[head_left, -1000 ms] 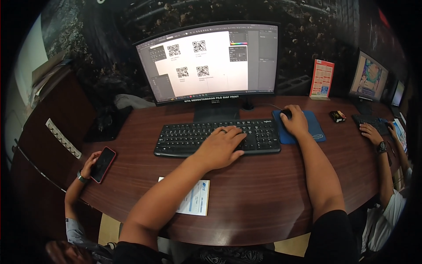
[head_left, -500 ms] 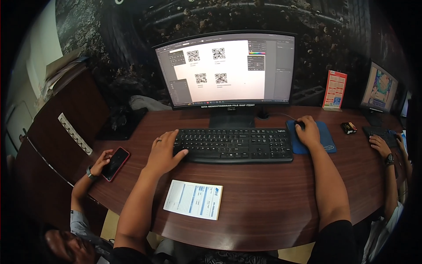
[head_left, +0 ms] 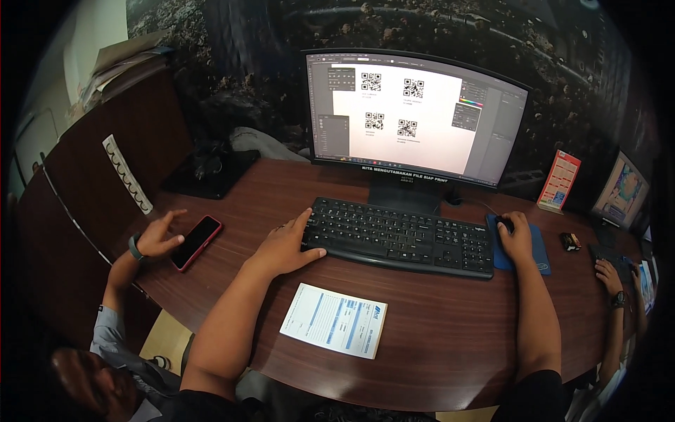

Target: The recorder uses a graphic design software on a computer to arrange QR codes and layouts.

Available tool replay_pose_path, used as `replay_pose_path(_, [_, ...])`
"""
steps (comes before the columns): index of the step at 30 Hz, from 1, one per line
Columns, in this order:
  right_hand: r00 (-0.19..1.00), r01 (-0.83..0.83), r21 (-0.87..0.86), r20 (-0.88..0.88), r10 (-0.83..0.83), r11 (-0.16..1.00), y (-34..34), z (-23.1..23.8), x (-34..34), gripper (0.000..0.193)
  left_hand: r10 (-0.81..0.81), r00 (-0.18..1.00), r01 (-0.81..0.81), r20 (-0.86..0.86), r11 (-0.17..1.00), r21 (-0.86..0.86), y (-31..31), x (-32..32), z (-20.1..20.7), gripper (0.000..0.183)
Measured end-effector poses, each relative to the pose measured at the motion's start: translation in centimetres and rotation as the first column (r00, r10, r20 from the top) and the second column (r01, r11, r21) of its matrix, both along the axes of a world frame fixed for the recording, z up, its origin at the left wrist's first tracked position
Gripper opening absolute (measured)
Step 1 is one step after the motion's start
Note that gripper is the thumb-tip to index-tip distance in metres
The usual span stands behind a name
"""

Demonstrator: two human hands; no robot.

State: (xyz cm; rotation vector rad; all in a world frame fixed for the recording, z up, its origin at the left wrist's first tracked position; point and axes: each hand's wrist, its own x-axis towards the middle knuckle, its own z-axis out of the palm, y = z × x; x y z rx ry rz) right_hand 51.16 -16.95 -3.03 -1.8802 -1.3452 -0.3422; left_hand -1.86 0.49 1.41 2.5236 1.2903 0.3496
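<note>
My left hand (head_left: 283,250) rests at the left end of a black keyboard (head_left: 404,238), fingers stretched over its edge keys and thumb spread along the front edge. At the keyboard's other end, my right hand (head_left: 519,240) is wrapped over a dark computer mouse (head_left: 503,224), mostly hidden under the fingers. The mouse lies on a blue mouse pad (head_left: 538,254). Behind the keyboard stands a monitor (head_left: 429,146) showing several square black-and-white codes on a white page between grey panels. A pad of printed forms (head_left: 330,323) lies flat in front of the keyboard.
Left of me, another person's hand (head_left: 156,238) is beside a red-edged phone (head_left: 198,243). At right stand a red desk calendar (head_left: 560,180), a small dark box (head_left: 570,242) and a second monitor (head_left: 620,190); another person's hand (head_left: 606,276) is at a keyboard there. Papers (head_left: 119,70) top the left partition.
The view has turned, so the desk appears shifted right and tilted. The person at left has moved their hand off the phone's edge, fingers now spread. My hands keep their places.
</note>
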Motion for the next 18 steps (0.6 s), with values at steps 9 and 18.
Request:
replay_pose_path(9, [1.0, 0.016, 0.013, 0.021, -0.017, 1.0, 0.16, -0.2, 0.26, 0.024, 0.008, 0.999, -0.007, -0.034, 0.999, 0.041, -0.23, 0.25, -0.23, 0.099])
replay_pose_path(18, [1.0, 0.026, 0.016, -0.003, -0.026, 1.0, 0.05, -0.1, 0.16, 0.026, 0.061, 0.995, -0.06, -0.078, 0.998, 0.005, -0.95, 0.72, 0.57, 0.097])
